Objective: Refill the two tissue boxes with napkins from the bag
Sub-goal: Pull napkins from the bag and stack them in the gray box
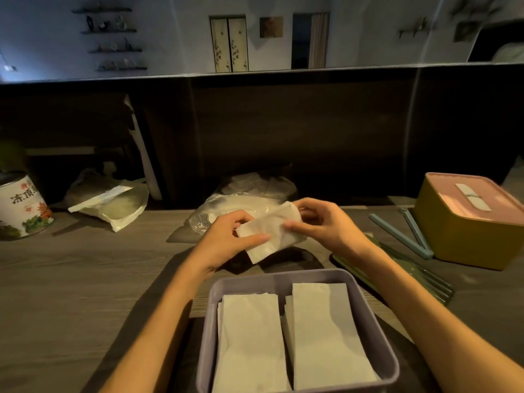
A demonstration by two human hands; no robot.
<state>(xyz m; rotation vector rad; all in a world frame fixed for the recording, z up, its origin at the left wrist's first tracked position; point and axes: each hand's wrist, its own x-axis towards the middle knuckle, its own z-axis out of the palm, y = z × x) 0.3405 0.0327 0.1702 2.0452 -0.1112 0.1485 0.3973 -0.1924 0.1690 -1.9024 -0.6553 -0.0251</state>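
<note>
Both hands are on one folded white napkin (269, 231), held in the air above the middle of the tabletop (85, 279) — the left hand (229, 239) pinches its near-left end, thumb on top, and the right hand (323, 225) grips the far-right end with curled fingers. Just behind it lies the clear plastic bag (209, 214) of napkins, near the far edge. At the near edge sits the open purple tissue box (280, 277), two stacks of napkins side by side inside. Off toward the far-right corner stands the yellow tissue box (459, 239) — pink lid on, with blue clips (397, 234) just beside it. At the left edge, a printed tin (22, 208).
</note>
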